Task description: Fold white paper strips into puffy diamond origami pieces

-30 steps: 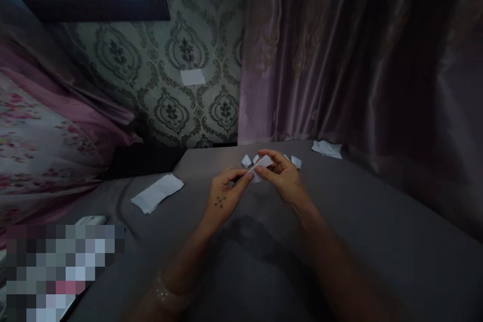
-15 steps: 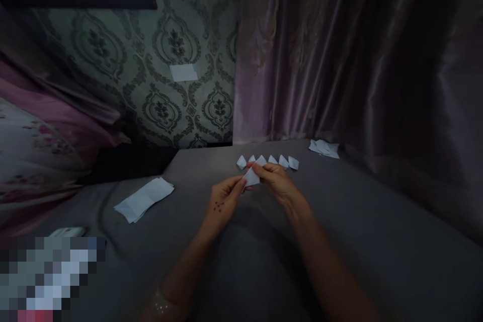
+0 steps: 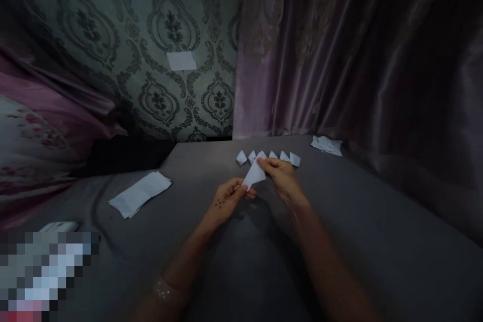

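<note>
Wallpaper (image 3: 171, 25) rises at eleven o'clock, past the grey surface (image 3: 377, 206). At twelve, before small paper pieces (image 3: 241, 158), my left hand (image 3: 225, 199) pinches the folded paper (image 3: 255, 175) low, my right hand (image 3: 284, 177) near its top.

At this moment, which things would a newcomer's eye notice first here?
Probably the white paper held by the left hand and the right hand, near the centre. Beyond it, small folded papers sit in a row on the grey surface. A patterned wall rises behind.
</note>
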Tool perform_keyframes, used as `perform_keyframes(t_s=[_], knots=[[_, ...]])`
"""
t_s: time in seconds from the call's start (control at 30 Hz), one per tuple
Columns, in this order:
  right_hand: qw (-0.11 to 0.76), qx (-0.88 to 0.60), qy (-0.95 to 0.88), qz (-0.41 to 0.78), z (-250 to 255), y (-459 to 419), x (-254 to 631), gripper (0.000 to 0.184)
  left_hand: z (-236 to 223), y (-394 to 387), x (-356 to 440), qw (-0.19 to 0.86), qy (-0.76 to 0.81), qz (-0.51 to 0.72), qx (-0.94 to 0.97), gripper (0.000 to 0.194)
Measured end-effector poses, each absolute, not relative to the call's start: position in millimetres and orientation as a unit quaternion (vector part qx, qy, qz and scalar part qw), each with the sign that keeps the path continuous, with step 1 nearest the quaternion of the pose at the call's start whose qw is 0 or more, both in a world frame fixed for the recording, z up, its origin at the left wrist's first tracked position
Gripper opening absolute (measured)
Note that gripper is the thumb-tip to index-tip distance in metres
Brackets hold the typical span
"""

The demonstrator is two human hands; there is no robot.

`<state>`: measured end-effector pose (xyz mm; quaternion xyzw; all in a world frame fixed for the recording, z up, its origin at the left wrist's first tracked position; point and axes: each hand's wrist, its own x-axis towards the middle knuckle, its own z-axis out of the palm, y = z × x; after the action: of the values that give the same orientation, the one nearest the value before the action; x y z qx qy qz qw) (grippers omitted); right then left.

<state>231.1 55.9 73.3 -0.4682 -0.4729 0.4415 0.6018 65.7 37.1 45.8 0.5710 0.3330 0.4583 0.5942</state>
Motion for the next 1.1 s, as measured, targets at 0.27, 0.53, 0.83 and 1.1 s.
perform_keyframes(t_s=[0.27, 0.53, 0.83, 1.1], knots=[[0.554, -0.501, -0.592, 0.304, 48, 64, 212, 0.025, 22, 57, 49, 0.555, 0.470, 0.508, 0.462, 0.025], [0.529, -0.478, -0.655, 0.252, 30, 62, 190, 0.016, 36, 56, 49, 0.618, 0.399, 0.569, 0.368, 0.035], [0.558, -0.518, -0.619, 0.192, 34, 52, 178, 0.016, 30, 57, 53, 0.612, 0.371, 0.603, 0.353, 0.030], [0.515, -0.440, -0.733, 0.060, 36, 44, 173, 0.019, 31, 59, 50, 0.591, 0.368, 0.633, 0.338, 0.028]])
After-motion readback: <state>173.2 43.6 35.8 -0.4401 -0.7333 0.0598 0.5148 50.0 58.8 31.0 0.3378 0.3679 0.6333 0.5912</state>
